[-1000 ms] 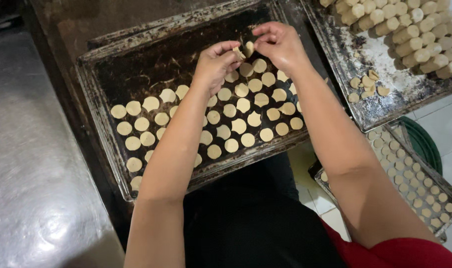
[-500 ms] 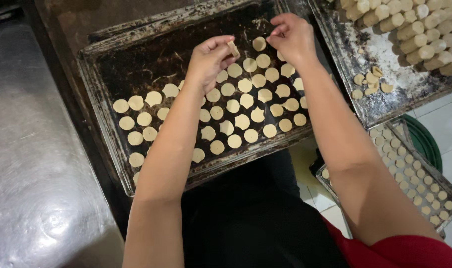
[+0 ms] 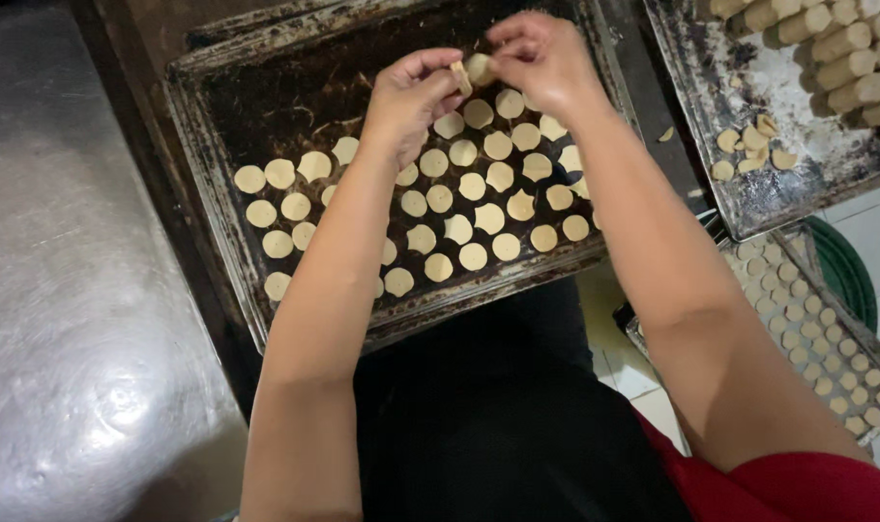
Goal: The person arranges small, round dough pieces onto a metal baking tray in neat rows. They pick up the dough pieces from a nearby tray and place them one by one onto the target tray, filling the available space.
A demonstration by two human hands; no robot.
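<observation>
Both hands meeting over tray: left hand pinching a dough disc, right hand gripping dough roll. Best peeling discs gently, w/o bending them.

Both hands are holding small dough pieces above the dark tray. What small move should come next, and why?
Probably lay the dough disc pinched by the right hand onto the bare far part of the dark tray, beside the rows of discs. The left hand holds another slice, so placing seems underway.
</observation>
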